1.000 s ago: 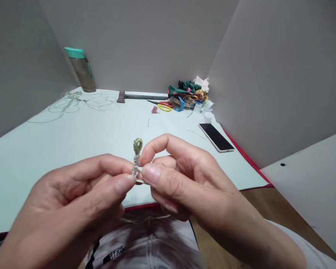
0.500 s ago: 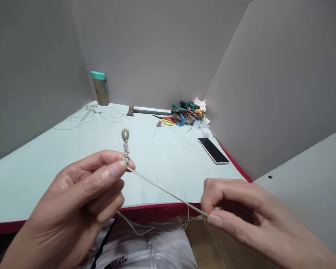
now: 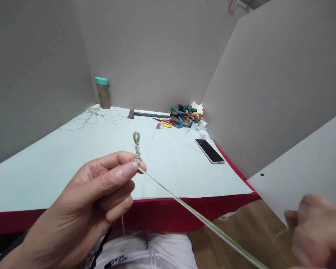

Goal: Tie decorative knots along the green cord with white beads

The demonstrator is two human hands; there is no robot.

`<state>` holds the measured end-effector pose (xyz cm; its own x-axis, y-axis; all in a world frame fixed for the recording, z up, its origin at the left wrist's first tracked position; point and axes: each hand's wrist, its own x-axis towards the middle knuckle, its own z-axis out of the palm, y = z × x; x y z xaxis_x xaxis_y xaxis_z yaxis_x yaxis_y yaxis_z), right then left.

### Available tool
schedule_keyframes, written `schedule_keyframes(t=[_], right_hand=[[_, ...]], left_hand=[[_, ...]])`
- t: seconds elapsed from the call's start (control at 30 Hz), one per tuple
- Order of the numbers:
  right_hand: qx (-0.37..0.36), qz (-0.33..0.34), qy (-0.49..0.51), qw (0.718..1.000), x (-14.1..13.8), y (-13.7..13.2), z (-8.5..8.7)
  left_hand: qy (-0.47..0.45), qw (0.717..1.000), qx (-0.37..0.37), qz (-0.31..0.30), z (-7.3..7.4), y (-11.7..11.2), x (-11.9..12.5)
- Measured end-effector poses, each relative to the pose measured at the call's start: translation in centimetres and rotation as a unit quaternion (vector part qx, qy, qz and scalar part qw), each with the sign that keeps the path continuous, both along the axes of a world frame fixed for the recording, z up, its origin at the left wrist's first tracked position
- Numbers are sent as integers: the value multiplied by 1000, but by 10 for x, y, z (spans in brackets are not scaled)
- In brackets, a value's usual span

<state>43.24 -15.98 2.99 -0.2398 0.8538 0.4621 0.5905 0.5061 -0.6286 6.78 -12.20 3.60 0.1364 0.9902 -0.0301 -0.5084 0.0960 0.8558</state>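
Knotted cord (image 3: 137, 150) above upside-down, blurred lettering (image 3: 118, 260)

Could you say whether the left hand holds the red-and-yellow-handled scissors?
No, the left hand pinches a green-and-white braided cord; the scissors lie untouched beyond it.

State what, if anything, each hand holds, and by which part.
The left hand pinches the braided piece by its lower end; the right hand is too blurred to tell whether it holds anything.

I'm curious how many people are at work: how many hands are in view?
2. The left hand pinches the knotted cord, left of centre; the right hand, blurred, runs off the right edge. No others show.
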Motion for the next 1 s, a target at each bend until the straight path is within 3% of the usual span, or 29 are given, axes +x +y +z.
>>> schedule_keyframes(t=[0.1, 0.13, 0.2, 0.3, 0.37, 0.47, 0.6, 0.73, 0.87, 1.0], right_hand=[[110, 70, -39, 991, -33, -4, 8], [100, 97, -57, 989, -47, -3, 14], [60, 48, 7, 997, -75, -1, 28], [-111, 94, 99, 984, -112, 5, 46], [-226, 136, 163, 951, -131, 9, 51], [-305, 204, 234, 900, -152, 10, 47], [-326, 209, 331, 861, -162, 4, 40], [-360, 208, 329, 848, -160, -2, 41], [-377, 236, 368, 817, -159, -3, 40], [-358, 212, 369, 831, -162, 2, 42]], left_hand=[[3, 1000, -10, -27, 4, -1, 1], [8, 999, -12, -36, 5, -2, 1], [22, 998, -16, -52, 9, -6, 3], [47, 996, -12, -77, 14, -13, 5], [58, 994, -5, -95, 16, -17, 5], [73, 993, 14, -93, 13, -24, 5], [89, 993, -12, -72, 6, -32, 7], [103, 993, -17, -50, 2, -35, 11], [100, 993, 6, -61, 4, -35, 14], [115, 991, -13, -61, 8, -28, 8]])
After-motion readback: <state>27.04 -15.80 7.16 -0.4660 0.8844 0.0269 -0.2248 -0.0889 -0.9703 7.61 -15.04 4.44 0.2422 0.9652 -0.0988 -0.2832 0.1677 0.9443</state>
